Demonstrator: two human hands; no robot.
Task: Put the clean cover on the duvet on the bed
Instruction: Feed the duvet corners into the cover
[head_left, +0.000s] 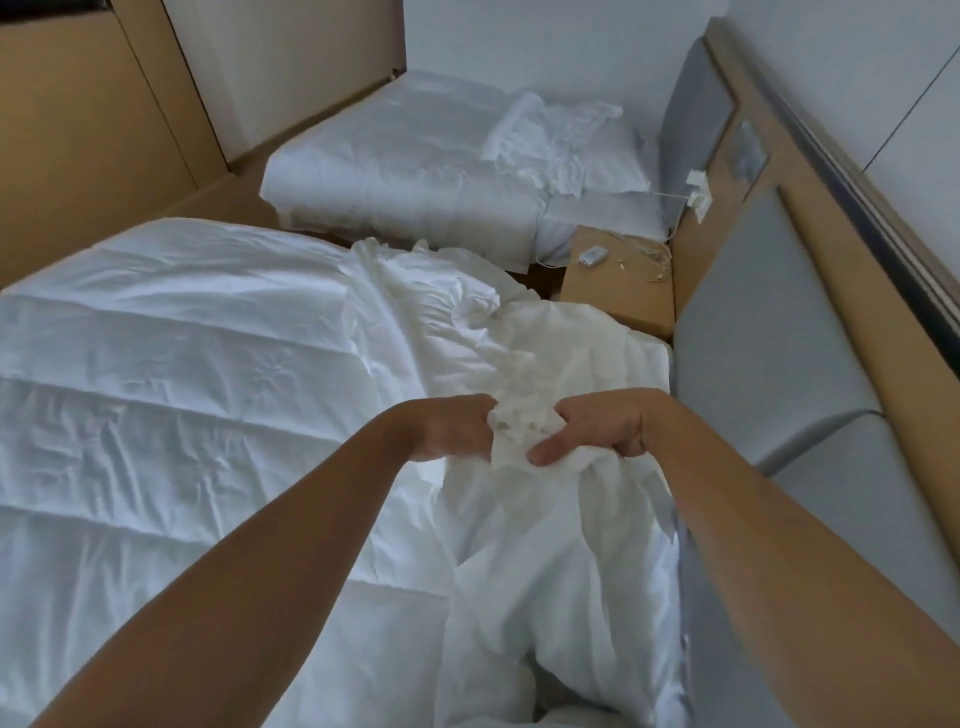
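The puffy quilted duvet (182, 389) spread over the near bed is bright white with a faint bluish cast, crossed by parallel stitched bands. The thin crumpled fabric cover (550, 343) lying on it is a warmer, creamier white, plain and without print. The padded upholstered headboard panels (753, 338) are a flat mid grey, framed by light tan wood trim (883, 338). The small boxy bedside table (618, 296) is the same tan, and the little rounded device (590, 254) on it is white. The far bed's bedding (405, 156) is plain white, the wall (545, 41) pale grey-white, and the tall cabinet fronts (67, 119) tan.
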